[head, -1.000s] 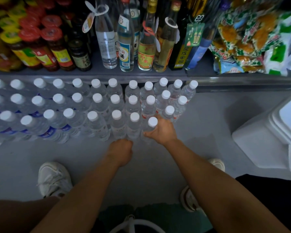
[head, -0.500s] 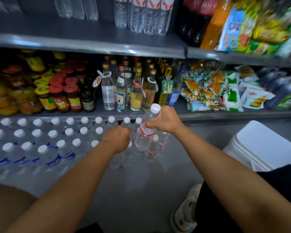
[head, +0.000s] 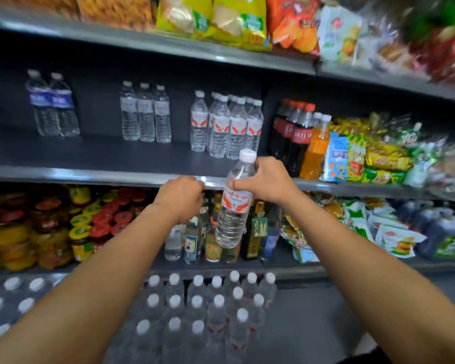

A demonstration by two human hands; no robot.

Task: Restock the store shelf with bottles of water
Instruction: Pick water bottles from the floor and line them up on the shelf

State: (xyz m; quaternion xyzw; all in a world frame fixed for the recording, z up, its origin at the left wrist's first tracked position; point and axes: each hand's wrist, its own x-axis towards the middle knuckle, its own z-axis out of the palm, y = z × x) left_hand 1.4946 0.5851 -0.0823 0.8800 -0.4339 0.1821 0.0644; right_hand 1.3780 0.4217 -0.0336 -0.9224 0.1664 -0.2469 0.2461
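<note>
Right hand [head: 265,181] grips a clear plastic water bottle with white cap and red-and-white label [head: 233,206] around its shoulder, thumb across the front just above the label. Bottle is in the air, roughly upright, slightly tilted, in front of the grey metal shelf edge [head: 90,176], cap level with the middle shelf. Left hand [head: 180,198] is curled into a loose fist just left of the bottle, back of hand toward camera; can't tell whether it holds anything or touches the bottle. On the middle shelf behind: cluster of matching red-label water bottles [head: 227,124], three clear bottles with pale labels [head: 145,114] further left, two blue-label bottles [head: 51,105] far left, dark cola bottles with red caps [head: 292,135] to the right. Floor below: rows of white-capped water bottles [head: 208,306]. Lower shelf holds glass bottles [head: 195,240] and red-lidded jars [head: 103,227]. Snack bags [head: 221,19] on top shelf, blurry.
</note>
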